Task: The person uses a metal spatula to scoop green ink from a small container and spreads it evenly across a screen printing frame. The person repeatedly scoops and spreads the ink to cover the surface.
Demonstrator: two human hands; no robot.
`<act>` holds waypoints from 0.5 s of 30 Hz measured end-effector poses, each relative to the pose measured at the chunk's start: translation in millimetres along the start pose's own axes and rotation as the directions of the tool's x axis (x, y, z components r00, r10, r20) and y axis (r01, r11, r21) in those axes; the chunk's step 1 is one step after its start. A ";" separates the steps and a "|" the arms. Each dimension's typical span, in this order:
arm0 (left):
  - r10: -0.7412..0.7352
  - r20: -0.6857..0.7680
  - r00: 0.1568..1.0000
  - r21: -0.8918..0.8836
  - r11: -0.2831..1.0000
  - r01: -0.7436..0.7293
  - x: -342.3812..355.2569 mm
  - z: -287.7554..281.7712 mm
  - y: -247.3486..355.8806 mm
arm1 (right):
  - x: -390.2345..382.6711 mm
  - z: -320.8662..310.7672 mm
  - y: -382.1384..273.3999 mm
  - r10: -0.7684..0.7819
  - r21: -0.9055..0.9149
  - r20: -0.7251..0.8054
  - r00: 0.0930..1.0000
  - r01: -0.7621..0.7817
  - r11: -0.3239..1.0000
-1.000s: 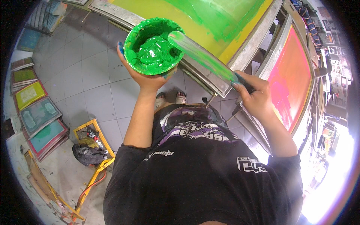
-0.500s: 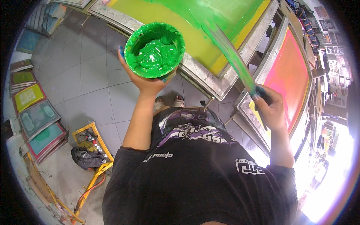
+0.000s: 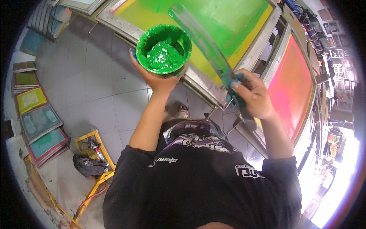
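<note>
My left hand is wrapped round the lower side of a round tub, its mouth tipped toward me. Thick, glossy green ink lies inside and coats the walls and rim. In my right hand is a long, flat spatula smeared with green, gripped by its stained handle. Its blade slants up and left, the rounded tip above the tub's right side. Beyond lies a printing screen in a worn frame, with green ink spread over its yellow-green mesh. Blue-green stains mark fingers of both hands.
To the right stands a second framed screen with pink and orange mesh. Several small coloured screens lie stacked along the left. A yellow metal frame with a dark bundle stands on the tiled floor.
The spatula has come off the green screen, swinging left toward the tub as my right hand moved left. My left hand and the tub have shifted slightly right.
</note>
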State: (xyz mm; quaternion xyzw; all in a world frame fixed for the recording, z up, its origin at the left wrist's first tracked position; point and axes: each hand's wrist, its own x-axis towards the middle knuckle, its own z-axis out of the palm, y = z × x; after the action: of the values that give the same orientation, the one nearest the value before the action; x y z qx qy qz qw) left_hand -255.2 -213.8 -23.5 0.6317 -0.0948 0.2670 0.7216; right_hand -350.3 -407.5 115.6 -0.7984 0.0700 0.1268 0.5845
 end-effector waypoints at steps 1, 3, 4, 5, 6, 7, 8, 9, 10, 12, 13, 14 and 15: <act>-0.010 -0.015 1.000 -0.007 1.000 0.010 0.8 3.6 2.0 | 3.4 3.3 0.0 0.029 0.067 0.011 1.000 -0.030 0.997; -0.037 -0.046 0.998 -0.021 0.999 0.036 1.5 7.8 4.7 | 6.8 11.2 5.2 0.026 0.074 -0.029 0.999 -0.024 0.997; -0.023 -0.032 0.999 -0.022 1.000 0.022 1.8 7.3 4.3 | 8.0 12.3 5.3 0.051 0.016 -0.033 0.998 -0.051 0.999; -0.007 -0.040 0.999 -0.006 1.000 0.007 3.2 9.0 4.5 | 9.5 14.0 3.5 0.077 -0.042 -0.039 0.996 -0.079 0.996; 0.002 -0.042 0.999 0.014 1.000 -0.001 2.4 9.7 4.5 | 10.1 20.4 1.2 0.035 -0.121 -0.063 0.997 -0.042 0.992; 0.011 -0.043 0.999 0.034 0.999 -0.009 2.2 10.3 3.4 | 13.6 25.4 2.1 -0.153 -0.237 -0.073 0.986 0.132 0.963; 0.039 -0.036 0.999 0.027 0.999 -0.038 2.7 9.2 -1.0 | 18.0 30.0 5.2 -0.335 -0.350 -0.060 0.940 0.294 0.889; 0.063 -0.038 0.997 0.067 0.996 -0.060 2.0 7.6 -2.5 | 20.6 37.3 8.3 -0.497 -0.449 -0.027 0.867 0.434 0.781; 0.087 -0.038 0.995 0.107 0.991 -0.082 1.5 6.4 -4.3 | 17.2 46.5 0.2 -0.474 -0.517 -0.075 0.878 0.372 0.771; 0.086 -0.056 0.995 0.132 0.988 -0.078 0.4 5.0 -8.0 | 22.4 60.9 6.8 -0.573 -0.612 -0.099 0.814 0.404 0.680; 0.062 -0.074 0.995 0.118 0.992 -0.053 -0.2 5.6 -10.0 | 24.0 67.5 9.5 -0.620 -0.657 -0.106 0.778 0.413 0.631; 0.037 -0.092 0.995 0.103 0.994 -0.027 -1.3 4.9 -11.6 | 24.2 73.4 10.5 -0.612 -0.688 -0.119 0.782 0.380 0.618; 0.023 -0.094 0.995 0.106 0.994 -0.013 -2.0 5.0 -12.4 | 25.6 76.9 12.9 -0.627 -0.708 -0.127 0.769 0.372 0.600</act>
State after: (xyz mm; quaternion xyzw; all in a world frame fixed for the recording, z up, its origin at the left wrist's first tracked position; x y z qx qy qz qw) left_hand -249.7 -219.9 -34.2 0.6547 -0.0519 0.3078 0.6884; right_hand -338.4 -337.3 74.7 -0.9434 -0.1021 -0.1795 0.2597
